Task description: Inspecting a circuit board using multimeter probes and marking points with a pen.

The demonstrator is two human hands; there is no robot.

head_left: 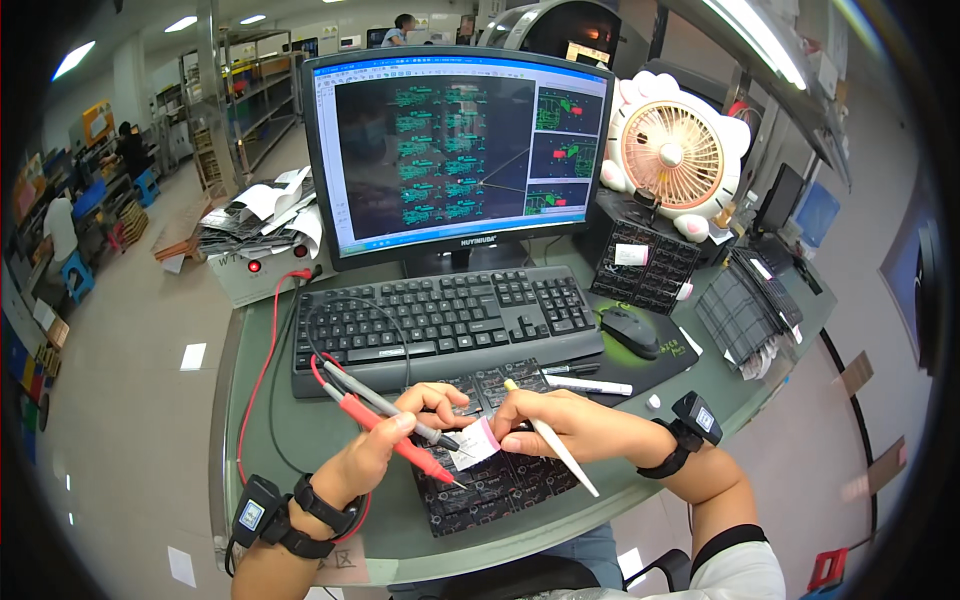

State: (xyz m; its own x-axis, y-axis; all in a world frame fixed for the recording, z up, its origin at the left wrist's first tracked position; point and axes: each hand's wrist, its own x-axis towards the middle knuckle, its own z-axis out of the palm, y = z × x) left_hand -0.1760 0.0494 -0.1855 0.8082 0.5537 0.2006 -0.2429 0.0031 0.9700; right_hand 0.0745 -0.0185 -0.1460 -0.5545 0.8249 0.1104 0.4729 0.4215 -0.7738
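Note:
On the near part of the desk lies a dark panel of circuit boards [512, 490] in a grid. My left hand [372, 458] is closed round two test probes, a red probe [408, 447] and a grey and black probe [378, 400]. Their tips point over the panel, just left of a small white label [474, 446] with a pink edge. My right hand [575, 428] grips a slim white pen [565, 458] that slants down to the right. Its fingertips touch the label's right edge. Whether the label is stuck down or lifted, I cannot tell.
Behind the panel are a black keyboard [450, 318] and a monitor [430, 150]. A mouse [630, 332], a white marker [590, 385] and a fan [672, 150] on stacked boards [640, 262] stand right. A red lead [262, 385] runs along the left edge from a box [245, 278].

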